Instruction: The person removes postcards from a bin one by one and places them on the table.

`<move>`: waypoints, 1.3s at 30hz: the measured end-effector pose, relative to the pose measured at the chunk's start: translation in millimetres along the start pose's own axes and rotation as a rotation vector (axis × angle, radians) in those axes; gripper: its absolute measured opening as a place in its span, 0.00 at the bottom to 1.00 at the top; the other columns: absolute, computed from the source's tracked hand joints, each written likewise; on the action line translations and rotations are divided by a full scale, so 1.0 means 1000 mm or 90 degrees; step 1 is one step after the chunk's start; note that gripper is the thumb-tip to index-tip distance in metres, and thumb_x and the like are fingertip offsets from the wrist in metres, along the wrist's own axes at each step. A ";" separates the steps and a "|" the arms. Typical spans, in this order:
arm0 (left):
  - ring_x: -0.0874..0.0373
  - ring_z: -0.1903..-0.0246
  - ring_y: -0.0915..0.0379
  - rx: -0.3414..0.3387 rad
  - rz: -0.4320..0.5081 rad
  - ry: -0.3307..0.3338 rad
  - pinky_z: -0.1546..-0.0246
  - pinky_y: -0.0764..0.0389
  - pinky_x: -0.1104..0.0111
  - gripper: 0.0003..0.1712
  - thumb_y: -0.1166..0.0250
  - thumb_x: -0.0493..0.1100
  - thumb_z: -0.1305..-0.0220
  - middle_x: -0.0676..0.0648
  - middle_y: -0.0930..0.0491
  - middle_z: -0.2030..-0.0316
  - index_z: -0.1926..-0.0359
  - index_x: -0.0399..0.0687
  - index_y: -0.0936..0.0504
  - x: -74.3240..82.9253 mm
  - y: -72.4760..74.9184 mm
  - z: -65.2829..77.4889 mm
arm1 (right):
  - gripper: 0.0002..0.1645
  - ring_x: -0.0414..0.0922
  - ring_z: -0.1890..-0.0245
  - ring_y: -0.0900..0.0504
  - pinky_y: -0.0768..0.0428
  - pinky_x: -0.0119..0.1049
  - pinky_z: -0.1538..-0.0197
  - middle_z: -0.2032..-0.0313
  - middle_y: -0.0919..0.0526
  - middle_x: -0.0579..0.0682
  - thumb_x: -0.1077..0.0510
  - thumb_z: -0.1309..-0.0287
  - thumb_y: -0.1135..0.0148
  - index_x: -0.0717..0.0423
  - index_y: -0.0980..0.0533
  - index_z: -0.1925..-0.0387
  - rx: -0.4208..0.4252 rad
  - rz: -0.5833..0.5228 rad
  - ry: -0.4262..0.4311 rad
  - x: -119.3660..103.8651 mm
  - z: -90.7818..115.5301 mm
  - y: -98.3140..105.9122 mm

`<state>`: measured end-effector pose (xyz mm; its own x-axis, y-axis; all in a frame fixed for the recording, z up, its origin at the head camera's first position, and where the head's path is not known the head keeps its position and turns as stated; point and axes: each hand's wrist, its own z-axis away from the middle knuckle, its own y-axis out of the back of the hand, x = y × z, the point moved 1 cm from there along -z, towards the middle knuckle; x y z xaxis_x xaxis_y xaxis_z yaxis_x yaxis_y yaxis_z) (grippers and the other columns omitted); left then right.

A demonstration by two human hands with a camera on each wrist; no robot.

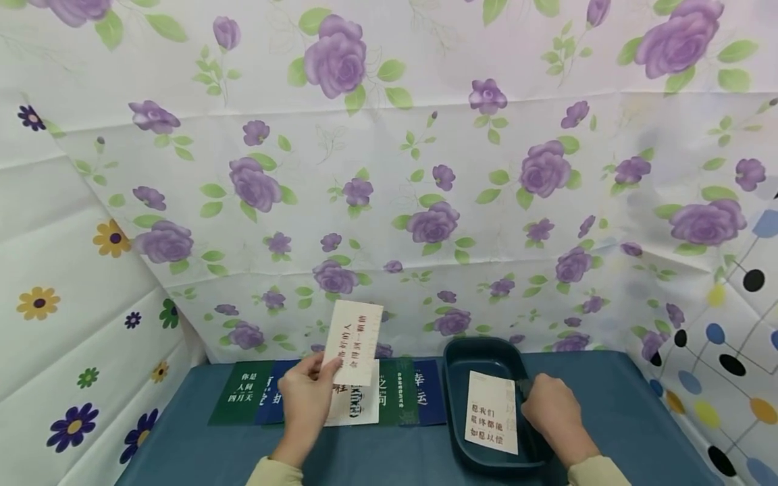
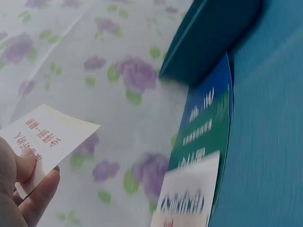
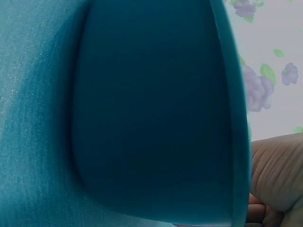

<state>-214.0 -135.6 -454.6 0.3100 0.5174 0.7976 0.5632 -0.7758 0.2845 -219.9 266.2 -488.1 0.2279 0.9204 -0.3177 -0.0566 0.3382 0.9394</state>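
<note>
My left hand point(image 1: 308, 398) pinches a white card point(image 1: 354, 343) with red Chinese lettering between thumb and fingers, raised above a row of cards. The left wrist view shows the thumb flat on the face of this card point(image 2: 49, 137). My right hand point(image 1: 554, 415) is at the right rim of a dark blue basin point(image 1: 452, 405), fingers curled and mostly hidden behind the rim in the right wrist view; I cannot tell whether they hold anything. Inside the basin lies a cream card point(image 1: 491, 413) with dark red lettering, just left of the right hand.
Along the back of the blue table point(image 1: 389, 459) lies an overlapping row of cards: a green card point(image 1: 234, 395) at the left end, a white card point(image 1: 365, 412) under the left hand's card, and a blue card point(image 1: 429, 395) beside the basin. A flowered cloth point(image 1: 389, 169) hangs behind.
</note>
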 end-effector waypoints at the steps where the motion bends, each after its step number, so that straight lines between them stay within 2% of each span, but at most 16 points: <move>1: 0.66 0.81 0.26 0.006 -0.013 -0.002 0.84 0.27 0.70 0.13 0.29 0.47 0.48 0.57 0.22 0.78 0.63 0.48 0.17 -0.003 0.006 -0.002 | 0.13 0.47 0.80 0.29 0.32 0.41 0.80 0.77 0.27 0.55 0.60 0.52 0.36 0.65 0.25 0.66 0.001 0.001 0.001 0.000 0.000 0.000; 7: 0.68 0.82 0.28 0.029 -0.119 -0.007 0.85 0.28 0.71 0.13 0.29 0.47 0.49 0.56 0.21 0.77 0.63 0.47 0.16 -0.026 0.043 -0.013 | 0.13 0.48 0.79 0.29 0.31 0.41 0.79 0.75 0.26 0.56 0.59 0.53 0.36 0.65 0.24 0.67 -0.008 0.004 -0.008 0.000 0.000 -0.001; 11: 0.66 0.82 0.28 0.031 -0.179 0.011 0.86 0.29 0.71 0.15 0.30 0.49 0.47 0.53 0.20 0.76 0.61 0.46 0.16 -0.041 0.069 -0.021 | 0.14 0.48 0.79 0.29 0.31 0.41 0.79 0.74 0.25 0.57 0.59 0.53 0.36 0.65 0.24 0.66 -0.009 0.007 -0.014 0.000 0.000 -0.002; 18: 0.62 0.83 0.29 0.060 -0.294 0.043 0.88 0.32 0.70 0.17 0.33 0.50 0.43 0.46 0.19 0.73 0.59 0.42 0.17 -0.068 0.115 -0.040 | 0.10 0.47 0.80 0.29 0.32 0.41 0.80 0.78 0.27 0.54 0.60 0.53 0.37 0.63 0.24 0.69 -0.010 0.002 -0.011 -0.001 0.001 -0.002; 21: 0.59 0.82 0.28 0.064 -0.335 0.044 0.87 0.30 0.67 0.17 0.34 0.47 0.41 0.42 0.19 0.71 0.57 0.39 0.18 -0.077 0.134 -0.046 | 0.10 0.47 0.80 0.29 0.32 0.41 0.80 0.78 0.27 0.54 0.60 0.53 0.37 0.63 0.24 0.69 -0.010 0.000 -0.010 -0.001 0.001 -0.002; 24: 0.51 0.78 0.24 0.066 -0.365 0.050 0.81 0.25 0.59 0.17 0.36 0.44 0.40 0.38 0.20 0.67 0.55 0.35 0.19 -0.088 0.150 -0.051 | 0.08 0.47 0.81 0.30 0.33 0.40 0.80 0.79 0.28 0.53 0.60 0.53 0.38 0.62 0.25 0.71 -0.007 -0.001 -0.009 -0.001 0.001 -0.002; 27: 0.42 0.69 0.23 0.058 -0.399 0.073 0.71 0.24 0.51 0.17 0.37 0.42 0.39 0.35 0.21 0.63 0.53 0.34 0.21 -0.101 0.161 -0.055 | 0.07 0.47 0.81 0.30 0.33 0.40 0.80 0.80 0.29 0.53 0.60 0.53 0.38 0.62 0.25 0.72 0.000 -0.001 -0.004 -0.001 0.000 -0.001; 30: 0.38 0.63 0.24 0.038 -0.428 0.099 0.67 0.26 0.48 0.17 0.39 0.41 0.39 0.34 0.22 0.61 0.53 0.32 0.22 -0.114 0.168 -0.057 | 0.08 0.47 0.82 0.30 0.33 0.40 0.81 0.80 0.29 0.53 0.60 0.53 0.38 0.62 0.25 0.72 0.006 0.001 0.000 0.000 0.001 -0.001; 35: 0.38 0.63 0.25 -0.003 -0.452 0.154 0.68 0.26 0.49 0.16 0.39 0.39 0.40 0.33 0.22 0.60 0.54 0.31 0.22 -0.132 0.173 -0.058 | 0.08 0.47 0.81 0.30 0.33 0.40 0.81 0.80 0.29 0.53 0.61 0.52 0.38 0.62 0.25 0.71 0.001 -0.002 -0.004 0.001 0.000 -0.001; 39: 0.36 0.61 0.27 -0.032 -0.455 0.211 0.66 0.29 0.45 0.16 0.39 0.40 0.39 0.33 0.23 0.59 0.54 0.32 0.22 -0.141 0.173 -0.061 | 0.05 0.47 0.82 0.30 0.34 0.40 0.81 0.81 0.30 0.52 0.61 0.52 0.39 0.60 0.26 0.74 0.002 -0.008 -0.003 0.001 0.001 -0.002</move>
<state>-207.1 -365.0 -485.4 -0.3624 0.7685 0.5273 0.5020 -0.3157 0.8051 -218.7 266.3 -489.6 0.2335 0.9151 -0.3287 -0.0512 0.3492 0.9357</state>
